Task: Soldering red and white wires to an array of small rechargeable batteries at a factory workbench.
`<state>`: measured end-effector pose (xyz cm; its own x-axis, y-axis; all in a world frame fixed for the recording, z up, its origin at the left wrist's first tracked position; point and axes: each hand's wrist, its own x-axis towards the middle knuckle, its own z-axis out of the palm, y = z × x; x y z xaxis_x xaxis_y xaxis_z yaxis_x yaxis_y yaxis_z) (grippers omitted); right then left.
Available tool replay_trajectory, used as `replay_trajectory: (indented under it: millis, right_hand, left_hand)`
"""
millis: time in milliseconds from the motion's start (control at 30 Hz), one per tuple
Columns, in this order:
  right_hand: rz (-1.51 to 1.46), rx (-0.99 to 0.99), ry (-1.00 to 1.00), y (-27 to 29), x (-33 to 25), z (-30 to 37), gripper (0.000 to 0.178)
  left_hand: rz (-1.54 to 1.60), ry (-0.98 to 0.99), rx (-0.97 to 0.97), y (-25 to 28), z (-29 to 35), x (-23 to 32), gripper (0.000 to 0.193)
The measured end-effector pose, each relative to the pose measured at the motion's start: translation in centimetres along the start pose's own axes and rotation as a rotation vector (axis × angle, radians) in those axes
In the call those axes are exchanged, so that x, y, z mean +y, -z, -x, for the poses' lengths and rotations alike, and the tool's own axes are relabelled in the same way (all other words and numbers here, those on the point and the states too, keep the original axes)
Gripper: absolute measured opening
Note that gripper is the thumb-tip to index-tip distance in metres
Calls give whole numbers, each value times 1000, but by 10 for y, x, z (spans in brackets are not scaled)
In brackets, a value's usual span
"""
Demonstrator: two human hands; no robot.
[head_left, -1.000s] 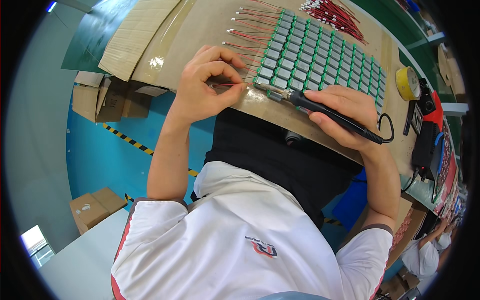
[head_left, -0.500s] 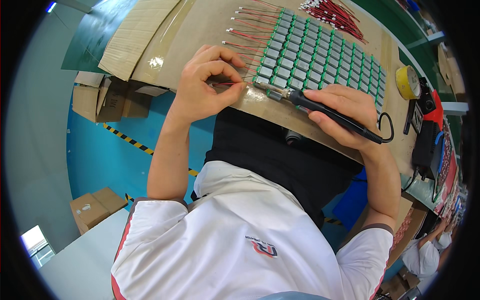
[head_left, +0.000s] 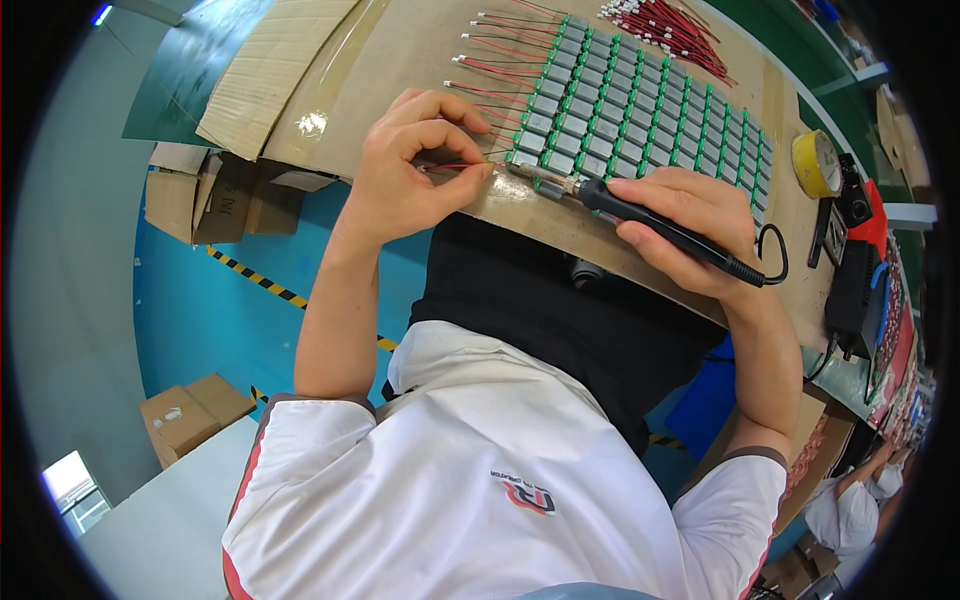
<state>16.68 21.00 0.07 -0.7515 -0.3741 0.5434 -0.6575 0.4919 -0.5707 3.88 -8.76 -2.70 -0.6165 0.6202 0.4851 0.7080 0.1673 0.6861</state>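
Note:
My left hand (head_left: pixel 425 165) pinches a thin red-and-black wire lead (head_left: pixel 455 166) between thumb and forefinger, at the near left corner of the cell grid. In my right hand (head_left: pixel 690 225) is a black-handled soldering iron (head_left: pixel 660 225), its metal tip pointing left at the green edge of the nearest cell. Whether the tip touches it is too small to tell. The grey battery cells (head_left: pixel 600 130) with green circuit strips lie in tight rows on the table. Along their left side, several wire leads with white connectors (head_left: pixel 490 65) stick out.
Loose red wires (head_left: pixel 670 35) with white ends are heaped beyond the cells. On the right are a yellow tape roll (head_left: pixel 816 165) and a black box-shaped device (head_left: pixel 852 290). Brown cardboard (head_left: pixel 280 70) covers the table's left part. Cartons (head_left: pixel 195 415) stand lower left; another person (head_left: pixel 845 515) is far right.

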Motion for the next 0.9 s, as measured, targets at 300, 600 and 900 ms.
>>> replay_trajectory:
  millis: [300,600,900]
  right_hand:
    - [-4,10,-9,1,-1,1,39]
    - [-18,19,-24,1,-1,2,38]
    - [0,29,-10,1,-2,2,38]
  left_hand:
    - [-9,4,-19,1,0,0,11]
    - [-8,0,-17,1,0,0,12]
    - [-12,-7,-13,1,0,1,12]
